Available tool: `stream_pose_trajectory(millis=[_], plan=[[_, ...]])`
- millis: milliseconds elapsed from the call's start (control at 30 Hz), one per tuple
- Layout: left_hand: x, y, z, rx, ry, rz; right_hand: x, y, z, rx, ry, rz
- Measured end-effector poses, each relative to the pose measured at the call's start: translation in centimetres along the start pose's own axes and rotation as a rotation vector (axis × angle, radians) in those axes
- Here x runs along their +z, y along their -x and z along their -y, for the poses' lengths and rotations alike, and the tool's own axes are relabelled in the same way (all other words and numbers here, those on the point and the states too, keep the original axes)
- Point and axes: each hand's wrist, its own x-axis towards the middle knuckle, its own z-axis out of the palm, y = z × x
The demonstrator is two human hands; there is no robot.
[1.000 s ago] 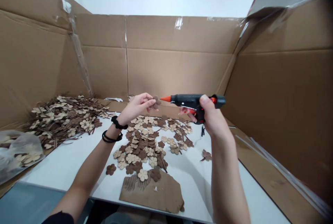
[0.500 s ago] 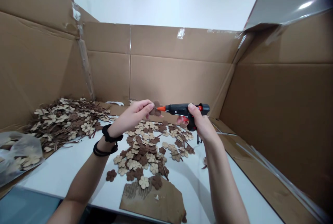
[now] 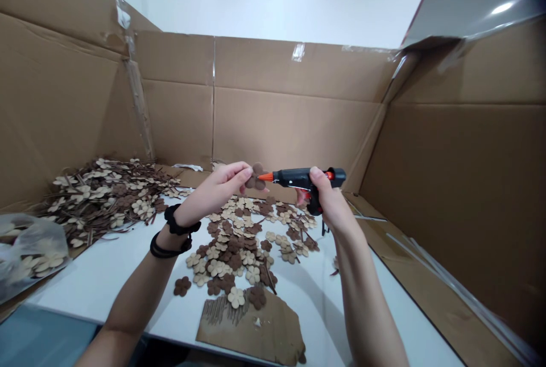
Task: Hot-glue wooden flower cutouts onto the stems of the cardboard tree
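Between the fingertips of my left hand (image 3: pixel 226 186) is a brown felt flower (image 3: pixel 257 177), held up above the table. My right hand (image 3: pixel 326 196) grips a black glue gun (image 3: pixel 296 178), whose orange nozzle points left and meets the middle of the flower. Below both hands, brown and cream flowers (image 3: pixel 232 253) lie spread on the white table (image 3: pixel 170 310). At the front edge is a torn piece of cardboard (image 3: pixel 264 333) with a cream flower (image 3: pixel 236 298) and a brown flower (image 3: pixel 257 297) at its upper edge.
A large heap of flowers and thin brown strips (image 3: pixel 115 193) fills the back left. In front of it sits a clear plastic bag (image 3: pixel 34 247) with more flowers. Cardboard walls (image 3: pixel 294 122) surround the table at the left, back and right. Thin clear strips (image 3: pixel 460 293) lie at the right.
The nozzle and glue gun have shifted very slightly right, and more of the brown flower's face shows. My left hand keeps its hold on the flower.
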Motion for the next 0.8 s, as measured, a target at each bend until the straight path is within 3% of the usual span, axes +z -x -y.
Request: stream_pose_trajectory(millis=[233,400,500,567,667,800], plan=[[0.0,0.1,-0.5,0.018,-0.027,-0.04,0.3,0.0,0.3,0.015,-0.006,-0.037],[0.1,-0.3,0.3,0.067,-0.103,-0.103,0.2,0.5,1.4,-0.025,0.168,-0.1],[0.2,-0.6,0.9,0.129,-0.207,-0.222,-0.7,0.8,1.8,-0.043,0.289,-0.179],[0.2,-0.8,1.2,0.132,-0.257,-0.292,-1.4,0.9,1.7,-0.112,0.242,-0.261],[0.4,-1.0,1.7,0.118,-0.228,-0.247,-1.7,0.6,1.4,-0.221,0.023,-0.317],[1.0,-1.2,2.0,0.091,-0.172,-0.106,-0.2,0.3,1.3,-0.241,-0.172,-0.215]])
